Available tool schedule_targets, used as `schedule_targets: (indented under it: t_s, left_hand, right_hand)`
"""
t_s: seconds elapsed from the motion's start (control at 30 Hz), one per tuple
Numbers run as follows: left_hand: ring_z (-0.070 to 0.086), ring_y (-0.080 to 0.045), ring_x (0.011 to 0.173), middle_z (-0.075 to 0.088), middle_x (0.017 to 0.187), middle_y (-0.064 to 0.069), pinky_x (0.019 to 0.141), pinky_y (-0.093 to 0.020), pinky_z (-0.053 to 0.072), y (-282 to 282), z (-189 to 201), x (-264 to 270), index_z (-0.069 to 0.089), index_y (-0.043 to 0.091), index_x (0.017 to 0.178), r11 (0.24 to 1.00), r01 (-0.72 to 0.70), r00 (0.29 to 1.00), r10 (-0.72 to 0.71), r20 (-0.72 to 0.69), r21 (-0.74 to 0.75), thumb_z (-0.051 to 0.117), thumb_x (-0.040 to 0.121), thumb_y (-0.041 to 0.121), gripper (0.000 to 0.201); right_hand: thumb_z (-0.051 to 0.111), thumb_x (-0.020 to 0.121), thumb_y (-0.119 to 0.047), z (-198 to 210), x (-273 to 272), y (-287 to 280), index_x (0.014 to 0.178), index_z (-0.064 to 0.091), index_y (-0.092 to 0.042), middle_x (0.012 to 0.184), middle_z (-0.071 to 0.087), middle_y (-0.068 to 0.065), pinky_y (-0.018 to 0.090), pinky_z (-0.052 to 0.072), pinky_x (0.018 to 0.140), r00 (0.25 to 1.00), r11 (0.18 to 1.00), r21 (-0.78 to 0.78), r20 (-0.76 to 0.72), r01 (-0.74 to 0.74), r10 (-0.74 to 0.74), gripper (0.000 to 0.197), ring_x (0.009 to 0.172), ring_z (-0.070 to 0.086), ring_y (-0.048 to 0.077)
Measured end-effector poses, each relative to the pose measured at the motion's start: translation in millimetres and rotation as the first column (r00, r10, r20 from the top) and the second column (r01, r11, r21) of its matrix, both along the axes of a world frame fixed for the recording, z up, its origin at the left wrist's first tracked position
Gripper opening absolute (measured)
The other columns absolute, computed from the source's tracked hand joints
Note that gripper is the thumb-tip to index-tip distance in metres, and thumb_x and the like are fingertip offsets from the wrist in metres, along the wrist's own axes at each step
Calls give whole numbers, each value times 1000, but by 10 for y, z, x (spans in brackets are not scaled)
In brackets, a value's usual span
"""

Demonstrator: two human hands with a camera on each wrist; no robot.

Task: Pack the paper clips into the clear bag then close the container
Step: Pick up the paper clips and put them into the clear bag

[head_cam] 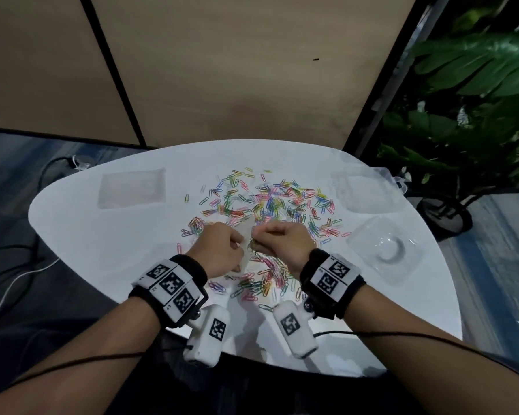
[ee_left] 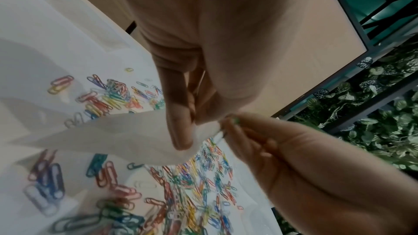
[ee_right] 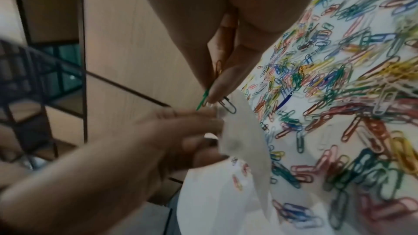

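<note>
Coloured paper clips (head_cam: 267,202) lie scattered over the middle of the white table (head_cam: 102,250). My left hand (head_cam: 237,245) pinches the rim of a small clear bag (head_cam: 247,247) and holds it just above the clips. In the left wrist view the bag (ee_left: 126,131) hangs from my thumb and fingers. My right hand (head_cam: 256,238) is at the bag's mouth and pinches a few paper clips (ee_right: 227,106), among them a green one (ee_right: 203,99). The right wrist view shows the bag's edge (ee_right: 244,140) right under these clips. What is inside the bag is hidden.
A second flat clear bag (head_cam: 132,187) lies at the table's far left. Two clear plastic container parts (head_cam: 366,190) (head_cam: 384,250) sit at the right. A leafy plant (head_cam: 477,100) stands beyond the right edge, and cables (head_cam: 27,265) run on the floor to the left.
</note>
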State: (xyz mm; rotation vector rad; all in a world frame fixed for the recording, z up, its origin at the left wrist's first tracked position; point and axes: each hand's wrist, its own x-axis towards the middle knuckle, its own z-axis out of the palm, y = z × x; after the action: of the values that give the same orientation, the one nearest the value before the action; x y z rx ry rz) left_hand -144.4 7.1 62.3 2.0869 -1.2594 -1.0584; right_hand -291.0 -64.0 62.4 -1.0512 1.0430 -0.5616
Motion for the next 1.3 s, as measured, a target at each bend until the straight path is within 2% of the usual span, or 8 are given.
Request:
schedule_targets:
  t_s: [0.17,0.4,0.5,0.73,0.93,1.0,1.13,1.3]
  left_hand:
    - [76,-13,64,68,96,-34,64,-31,64,6,59,-45,72,-6,97,995,29,1000,-28,7,-94,58,93,0,15]
    - [75,-12,64,71,95,-26,55,-9,53,22,162,-29,71,-1,112,990,39,999,-44,-30,-133,60,96,5,20]
    - [76,-18,69,71,96,-26,54,-8,51,38,187,28,71,0,112,991,27,999,-29,-20,-129,60,94,2,21]
    - [77,-19,71,74,88,-15,75,-31,63,95,225,114,70,4,118,994,20,997,-12,82,-104,56,90,0,32]
    - [74,-30,78,74,85,-12,83,-38,61,81,290,264,77,6,104,993,-28,981,50,188,-118,57,85,4,27]
    - [74,-31,78,73,87,-13,82,-38,61,67,325,322,77,6,107,990,-58,984,79,162,-131,58,86,3,29]
    - [74,-25,62,73,85,-17,42,-15,48,64,427,399,76,9,106,983,-92,983,115,143,-158,59,89,5,24]
    - [65,-11,44,70,78,-3,41,-14,46,37,495,480,77,10,108,975,-102,977,135,165,-196,60,90,10,26]
  right_hand:
    - [65,89,0,-121,85,-5,87,74,0,84,73,14,22,57,68,990,999,-46,-143,-22,15,9,72,69,19]
    - [68,82,-3,-66,142,-60,80,76,-15,70,73,3,29,60,69,914,960,-170,-379,-224,146,15,63,69,10]
    - [60,86,7,-82,176,-83,100,70,8,82,72,14,29,59,77,934,959,-109,-279,-262,223,17,75,69,18]
    - [61,90,-3,35,211,-34,114,70,-6,110,72,6,22,54,86,800,808,-301,-515,-506,309,26,100,67,17]
    - [63,90,0,215,-62,-252,105,73,-2,99,74,16,36,60,82,946,927,-223,-195,-301,260,18,87,72,28]
    - [65,91,-11,78,-297,-445,114,70,-14,112,72,8,36,55,92,785,799,-386,-597,-461,165,24,97,68,22]
    - [65,85,-50,-547,-770,-507,153,20,-20,158,25,13,43,37,112,124,722,55,-973,-690,193,87,139,37,32]
    - [64,85,-52,-912,-782,-176,154,5,-32,163,6,6,51,32,115,140,599,10,-969,-801,204,94,145,20,36]
